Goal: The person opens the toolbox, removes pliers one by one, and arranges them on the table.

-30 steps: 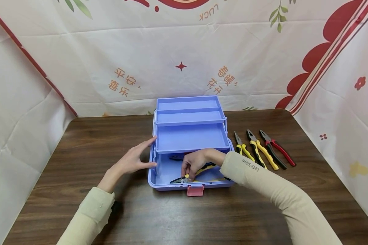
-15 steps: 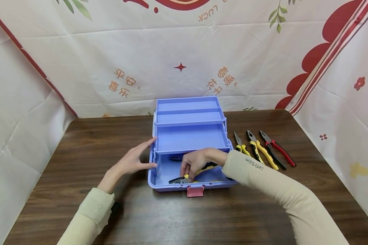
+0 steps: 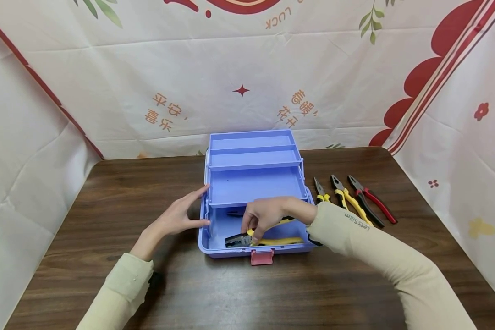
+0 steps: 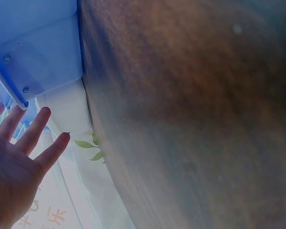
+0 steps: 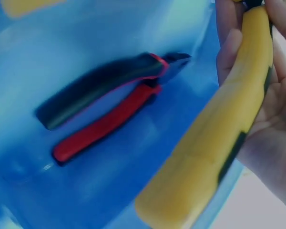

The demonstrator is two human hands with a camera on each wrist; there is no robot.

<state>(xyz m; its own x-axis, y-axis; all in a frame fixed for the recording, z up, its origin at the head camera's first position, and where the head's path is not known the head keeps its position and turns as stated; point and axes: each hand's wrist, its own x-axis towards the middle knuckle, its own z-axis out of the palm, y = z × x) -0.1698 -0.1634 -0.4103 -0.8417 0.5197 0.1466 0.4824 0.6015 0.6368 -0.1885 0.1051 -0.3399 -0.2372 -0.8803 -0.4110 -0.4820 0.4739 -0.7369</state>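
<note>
Inside the blue toolbox (image 3: 204,250), my right hand (image 3: 268,214) pinches a pair of yellow-and-black pliers (image 3: 236,240) near the pivot. Their jaws point left, close along the front wall. In the right wrist view, a yellow handle (image 5: 205,138) runs past the palm of the hand. Pliers with red and black handles (image 5: 109,105) lie on the box floor; from the head only their dark jaws (image 3: 234,214) show, the rest being behind the right hand. My left hand (image 3: 177,219) spreads its fingers at the box's left side, fingertips right at the tray edge.
Raised blue trays (image 3: 257,185) stand over the back of the box. To its right lie needle-nose pliers (image 3: 319,187), yellow-and-black pliers (image 3: 341,187) and red-and-black pliers (image 3: 367,195), partly behind the right sleeve. A pink latch (image 3: 261,257) hangs at the front.
The right wrist and forearm have swung a little rightward. The gripped pliers have shifted slightly left, and more of their yellow handle shows along the front wall. The left hand stays put.
</note>
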